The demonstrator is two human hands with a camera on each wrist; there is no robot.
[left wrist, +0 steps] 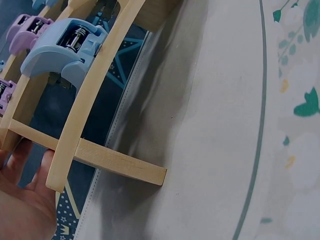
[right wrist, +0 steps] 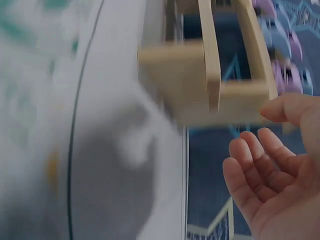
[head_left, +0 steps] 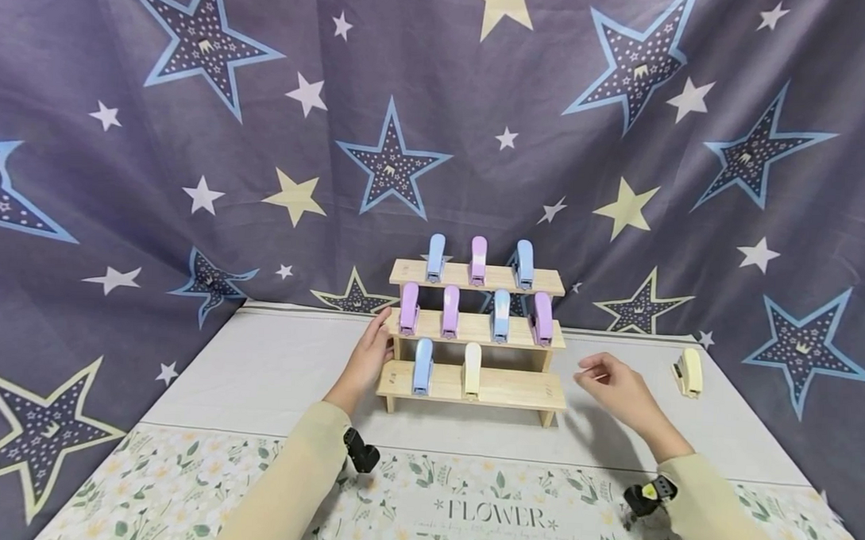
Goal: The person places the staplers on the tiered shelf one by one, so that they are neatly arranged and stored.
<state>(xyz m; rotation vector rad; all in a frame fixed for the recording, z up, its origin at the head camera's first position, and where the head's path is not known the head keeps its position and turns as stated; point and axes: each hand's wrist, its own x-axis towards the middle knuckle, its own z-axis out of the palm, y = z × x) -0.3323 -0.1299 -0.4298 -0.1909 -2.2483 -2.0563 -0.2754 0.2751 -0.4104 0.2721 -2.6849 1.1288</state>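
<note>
A three-tier wooden stand (head_left: 510,390) bears small staplers. On its top tier, a purple stapler (head_left: 479,260) stands between two blue ones. Several fill the middle tier, with a blue stapler (head_left: 500,315) among purple ones. The bottom tier has a blue stapler (head_left: 423,367) and a cream stapler (head_left: 472,370) towards its left; its right part is bare. My left hand (head_left: 366,361) grips the stand's left end, some fingers hidden behind the wood. Beside the right end, my right hand (head_left: 617,392) hovers with loosely curled fingers and holds nothing.
Another cream stapler (head_left: 689,373) stands on the table to the right, beyond my right hand. A flower-printed mat (head_left: 367,498) covers the table's front. Behind the stand hangs a dark curtain (head_left: 439,72) with stars.
</note>
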